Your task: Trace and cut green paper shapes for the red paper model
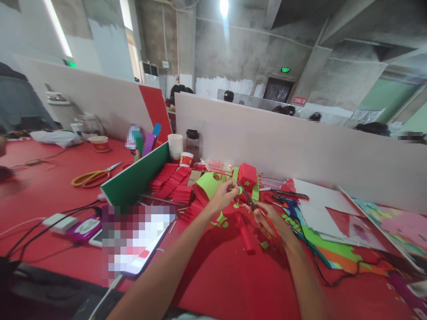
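My left hand (pixel 225 195) pinches a small piece of light green paper (pixel 211 183) above the red table (pixel 213 266). My right hand (pixel 268 221) is closed on a pair of red-handled scissors (pixel 253 206), whose blades point up and left toward the green paper near my left fingertips. Green paper scraps (pixel 220 219) and a red paper roll (pixel 246 236) lie on the table just under both hands. A red paper box (pixel 247 176) with a green star stands right behind the hands.
Folded red paper pieces (pixel 171 182) lie beside a green board (pixel 135 178). Yellow-handled scissors (pixel 93 177) rest at left. A phone (pixel 138 240), cables and a charger (pixel 60 223) sit front left. Coloured paper sheets (pixel 333 222) pile at right. Cups (pixel 175 146) and a white partition (pixel 300 146) stand behind.
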The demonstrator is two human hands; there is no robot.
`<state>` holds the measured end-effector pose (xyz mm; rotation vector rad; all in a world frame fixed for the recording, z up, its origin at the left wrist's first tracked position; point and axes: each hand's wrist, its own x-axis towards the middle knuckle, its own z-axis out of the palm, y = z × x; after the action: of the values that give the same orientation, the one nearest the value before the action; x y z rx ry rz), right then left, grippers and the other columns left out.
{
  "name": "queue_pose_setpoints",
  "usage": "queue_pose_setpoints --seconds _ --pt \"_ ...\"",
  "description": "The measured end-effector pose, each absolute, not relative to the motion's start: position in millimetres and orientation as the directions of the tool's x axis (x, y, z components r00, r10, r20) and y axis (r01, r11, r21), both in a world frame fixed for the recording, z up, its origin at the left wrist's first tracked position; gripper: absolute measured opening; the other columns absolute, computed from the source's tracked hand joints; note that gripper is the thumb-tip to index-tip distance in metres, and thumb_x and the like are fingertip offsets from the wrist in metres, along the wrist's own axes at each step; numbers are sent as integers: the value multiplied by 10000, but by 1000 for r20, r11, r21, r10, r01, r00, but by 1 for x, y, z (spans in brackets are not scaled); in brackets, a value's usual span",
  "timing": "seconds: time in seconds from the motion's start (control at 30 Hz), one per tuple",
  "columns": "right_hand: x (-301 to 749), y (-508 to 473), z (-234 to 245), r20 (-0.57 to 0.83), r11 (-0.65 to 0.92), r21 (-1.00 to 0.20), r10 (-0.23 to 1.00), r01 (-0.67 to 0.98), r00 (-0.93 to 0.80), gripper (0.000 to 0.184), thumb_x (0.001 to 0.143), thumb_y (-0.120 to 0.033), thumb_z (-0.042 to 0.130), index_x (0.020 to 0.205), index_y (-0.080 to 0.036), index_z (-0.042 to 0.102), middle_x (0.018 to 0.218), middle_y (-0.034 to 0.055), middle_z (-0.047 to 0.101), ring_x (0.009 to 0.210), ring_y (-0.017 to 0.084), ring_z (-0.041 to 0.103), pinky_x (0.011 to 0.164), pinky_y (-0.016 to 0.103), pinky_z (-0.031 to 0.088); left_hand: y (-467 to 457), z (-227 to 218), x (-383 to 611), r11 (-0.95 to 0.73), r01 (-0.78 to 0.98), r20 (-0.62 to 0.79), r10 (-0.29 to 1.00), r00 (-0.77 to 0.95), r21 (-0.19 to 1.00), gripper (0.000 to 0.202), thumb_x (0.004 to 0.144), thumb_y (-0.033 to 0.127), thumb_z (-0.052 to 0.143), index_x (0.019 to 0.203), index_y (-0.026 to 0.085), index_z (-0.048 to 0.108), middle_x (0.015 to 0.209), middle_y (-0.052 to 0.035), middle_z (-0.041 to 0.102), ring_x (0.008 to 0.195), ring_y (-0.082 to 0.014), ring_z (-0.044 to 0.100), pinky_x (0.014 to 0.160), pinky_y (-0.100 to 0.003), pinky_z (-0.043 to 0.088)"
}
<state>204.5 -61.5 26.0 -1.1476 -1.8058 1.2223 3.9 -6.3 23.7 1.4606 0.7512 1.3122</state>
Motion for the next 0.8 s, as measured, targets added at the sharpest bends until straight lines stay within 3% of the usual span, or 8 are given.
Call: queue_pose_setpoints --seconds 0.8 --pt "211 -51 15 34 161 -933 930 322 -365 552 788 -748 587 826 -197 571 537 -45 427 404 88 362 366 201 290 -3 20 3 -313 -151 341 909 238 938 177 826 312 567 744 192 468 557 49 568 518 -96 529 573 -228 412"
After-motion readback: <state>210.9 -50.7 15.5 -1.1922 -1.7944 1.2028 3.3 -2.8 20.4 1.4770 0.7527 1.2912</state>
